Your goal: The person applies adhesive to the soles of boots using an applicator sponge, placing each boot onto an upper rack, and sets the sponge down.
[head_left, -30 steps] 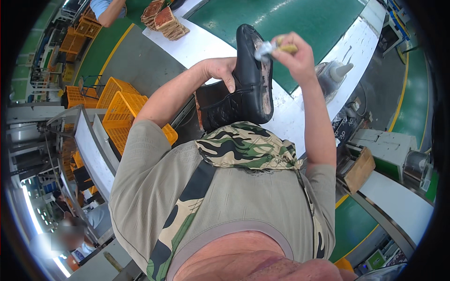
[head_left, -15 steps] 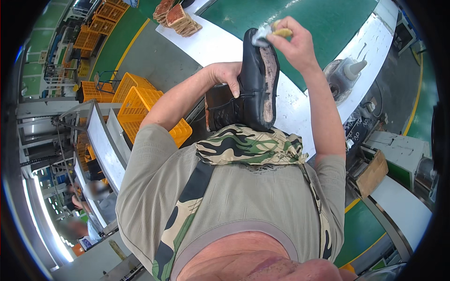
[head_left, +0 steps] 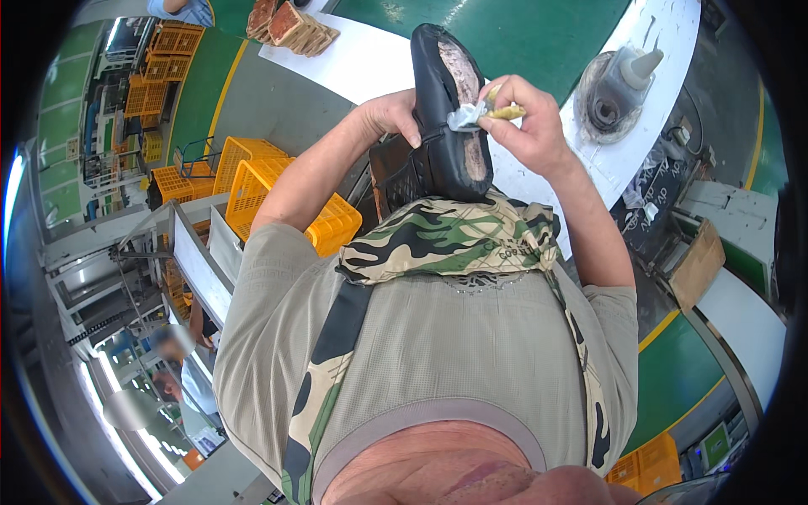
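The black boot (head_left: 435,88) is gripped by the left hand (head_left: 393,114), thumb showing; the right hand (head_left: 534,124) pinches a yellow-ended whitish wad (head_left: 465,117) at its rough underside.

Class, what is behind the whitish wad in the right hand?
The black boot; its pale underside shows either side of the wad, but the part directly behind is hidden.

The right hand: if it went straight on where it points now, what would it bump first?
Probably the black boot: the right hand points left toward it, and the pale wad it holds seems to touch it. Depth is unclear.
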Demonstrator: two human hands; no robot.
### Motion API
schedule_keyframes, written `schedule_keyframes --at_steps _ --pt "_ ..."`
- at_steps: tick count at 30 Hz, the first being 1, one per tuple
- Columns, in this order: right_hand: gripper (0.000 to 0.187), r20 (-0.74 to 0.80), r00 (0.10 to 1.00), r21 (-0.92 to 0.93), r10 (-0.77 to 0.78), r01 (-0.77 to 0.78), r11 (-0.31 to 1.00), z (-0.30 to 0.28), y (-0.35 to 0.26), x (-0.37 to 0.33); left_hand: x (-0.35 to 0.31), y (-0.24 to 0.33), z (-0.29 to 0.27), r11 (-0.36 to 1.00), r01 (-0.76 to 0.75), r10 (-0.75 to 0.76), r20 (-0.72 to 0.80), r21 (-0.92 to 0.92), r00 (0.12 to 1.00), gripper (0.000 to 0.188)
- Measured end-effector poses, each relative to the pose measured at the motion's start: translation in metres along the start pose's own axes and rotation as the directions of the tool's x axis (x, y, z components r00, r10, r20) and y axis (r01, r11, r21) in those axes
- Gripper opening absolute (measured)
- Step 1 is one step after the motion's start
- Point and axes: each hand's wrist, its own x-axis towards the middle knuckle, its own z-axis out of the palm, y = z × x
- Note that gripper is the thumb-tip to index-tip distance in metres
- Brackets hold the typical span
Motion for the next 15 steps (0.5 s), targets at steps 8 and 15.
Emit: schedule_keyframes --at_steps 8,15 --pt "0.021 0.058 0.996 0.072 0.064 -0.068 0.995 0.007 -0.007 -0.034 0.011 -0.018 -0.007 0.995 0.047 -0.047 0.0 -0.085 0.999 0.095" --pt "0.022 0.096 0.987 0.129 0.126 -0.138 0.982 0.009 -0.009 -0.052 0.011 -0.038 -0.01 0.981 0.051 -0.059 -0.038 -0.189 0.998 0.093"
